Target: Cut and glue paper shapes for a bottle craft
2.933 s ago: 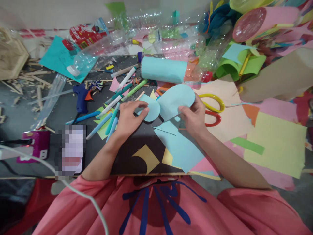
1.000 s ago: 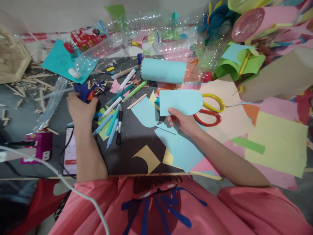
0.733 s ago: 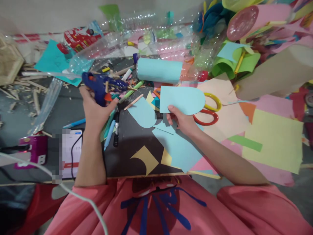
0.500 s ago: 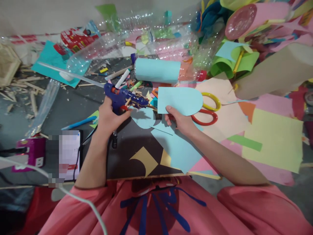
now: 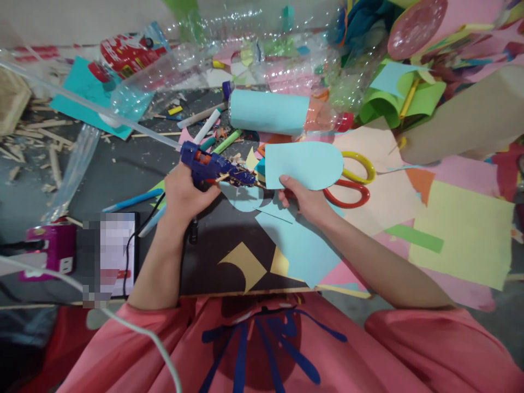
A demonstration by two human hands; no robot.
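Note:
My left hand is wrapped round a dark blue hot glue gun, with a long clear glue stick sticking out of its back. Wood splinters cling to the gun's front, and its nozzle points at the left edge of a light blue paper piece. That piece is straight on the left and rounded on the right. My right hand pinches its lower edge, thumb on top. Behind the paper lie scissors with a yellow and a red handle loop. Whether the nozzle touches the paper, I cannot tell.
Beyond my hands lies a plastic bottle wrapped in light blue paper. Clear bottles and coloured scraps crowd the back. A phone and a purple power socket box sit at left, with cables around. A cardboard cone lies at right.
The glue gun has shifted slightly right and its glue stick now reaches further to the upper left of the view. My right hand keeps its hold on the paper; the view has moved slightly.

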